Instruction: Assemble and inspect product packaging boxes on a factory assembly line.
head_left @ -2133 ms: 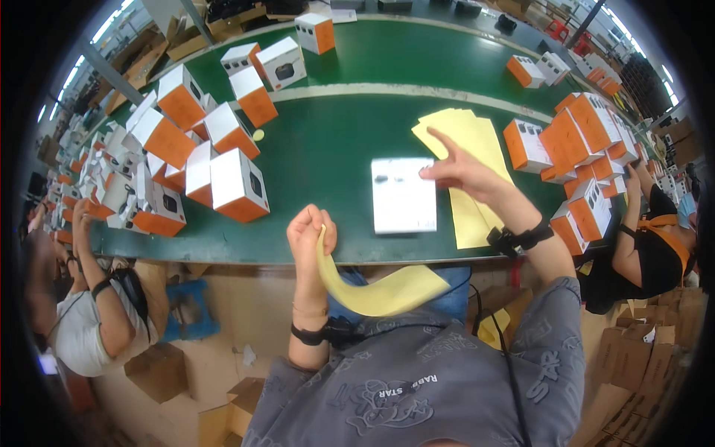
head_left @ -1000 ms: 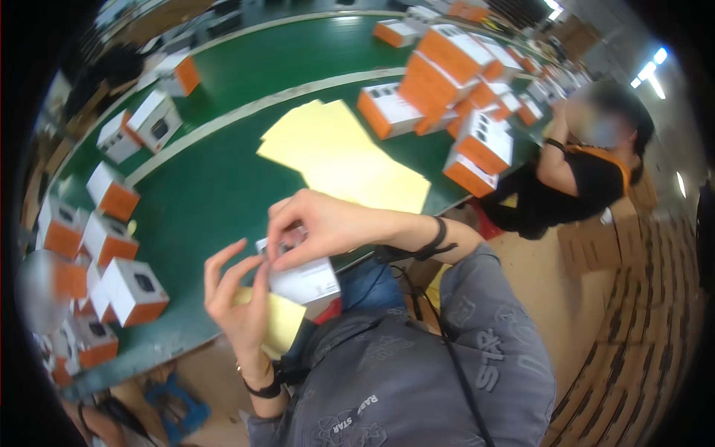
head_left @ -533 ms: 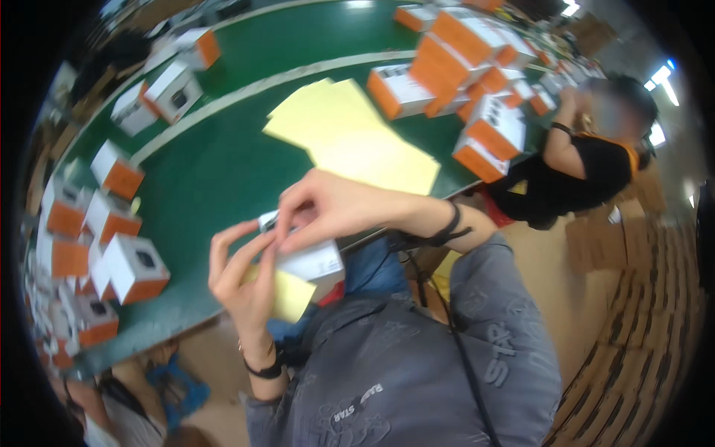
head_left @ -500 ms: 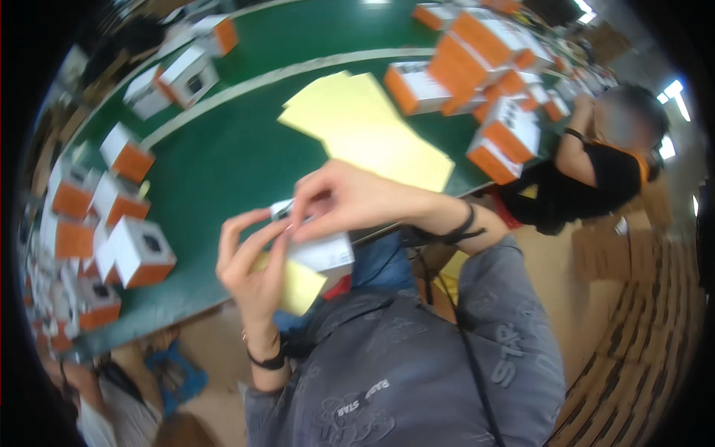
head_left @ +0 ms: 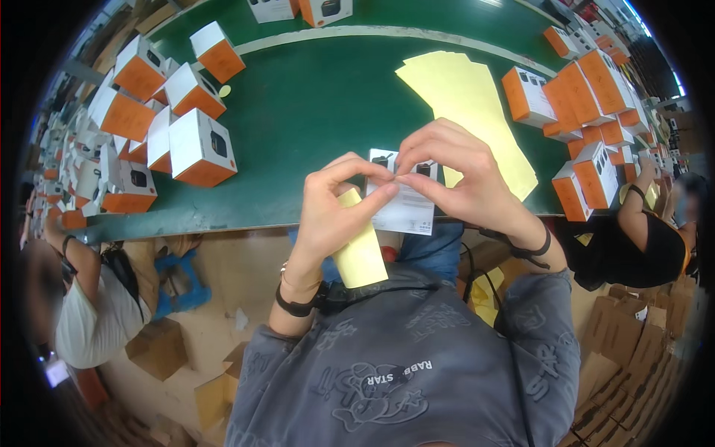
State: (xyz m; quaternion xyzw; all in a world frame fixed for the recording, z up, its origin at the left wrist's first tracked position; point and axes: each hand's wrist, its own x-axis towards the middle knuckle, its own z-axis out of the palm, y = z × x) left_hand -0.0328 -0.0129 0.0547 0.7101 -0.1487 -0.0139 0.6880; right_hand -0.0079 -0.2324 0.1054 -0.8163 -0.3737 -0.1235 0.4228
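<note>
A small white box (head_left: pixel 408 208) with printed text is held up between both hands above the near edge of the green table (head_left: pixel 313 112). My left hand (head_left: pixel 335 205) pinches its upper left side and also holds a yellow paper strip (head_left: pixel 359 249) that hangs down under the palm. My right hand (head_left: pixel 458 175) grips the box's top right, thumb and fingertips meeting the left fingers at the top edge.
Yellow sheets (head_left: pixel 469 104) lie on the table beyond my hands. Orange-and-white boxes (head_left: pixel 197 145) crowd the left side and more orange-and-white boxes (head_left: pixel 588 97) the right. One person (head_left: pixel 89 298) sits at lower left, another person (head_left: pixel 640 238) at right. Cardboard cartons (head_left: pixel 156 346) lie on the floor.
The white box came off the table into both hands. The yellow strip stayed in my left hand. My view swung right, then back to centre on the table.
</note>
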